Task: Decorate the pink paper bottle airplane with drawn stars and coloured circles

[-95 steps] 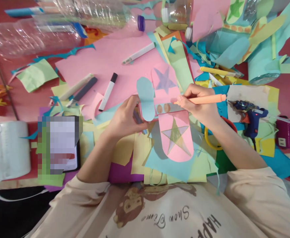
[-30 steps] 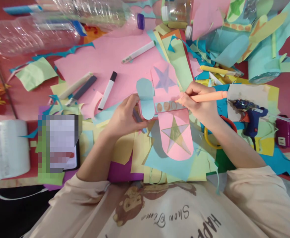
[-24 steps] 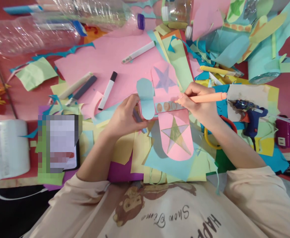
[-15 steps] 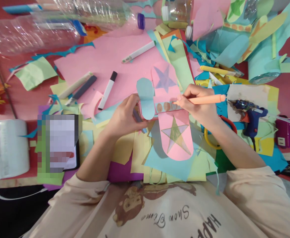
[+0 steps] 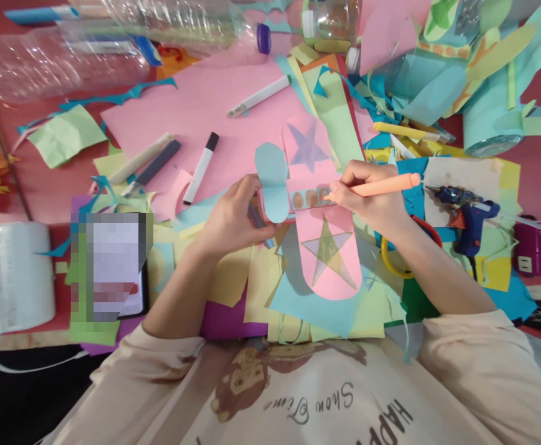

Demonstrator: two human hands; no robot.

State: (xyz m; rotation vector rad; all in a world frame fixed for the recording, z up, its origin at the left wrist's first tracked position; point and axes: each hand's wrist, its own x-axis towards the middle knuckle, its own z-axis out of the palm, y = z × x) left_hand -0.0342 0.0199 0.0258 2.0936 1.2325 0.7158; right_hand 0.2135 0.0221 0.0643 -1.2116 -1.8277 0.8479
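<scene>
A pink paper craft [image 5: 330, 272] with rounded wings lies before me, a star drawn on each wing. Across its middle runs a light blue strip [image 5: 293, 200] with several brown circles, and a light blue rounded piece [image 5: 271, 167] stands at its left end. My left hand [image 5: 240, 213] is closed around that left end, thumb and fingers on either side. In my right hand [image 5: 367, 191] is an orange marker [image 5: 391, 184], its tip on the strip near the right-hand circles. My right fingers partly cover the strip's right end.
Capless-looking and capped markers [image 5: 201, 168] lie on pink paper to the left. A blue glue gun [image 5: 472, 225] and yellow-red scissors [image 5: 393, 259] sit at right. Plastic bottles [image 5: 57, 65] line the back; a phone [image 5: 117, 266] and white device [image 5: 13, 278] are at left.
The orange marker and my right hand have shifted very slightly, with the tip still at the strip. My left hand keeps its hold on the paper craft.
</scene>
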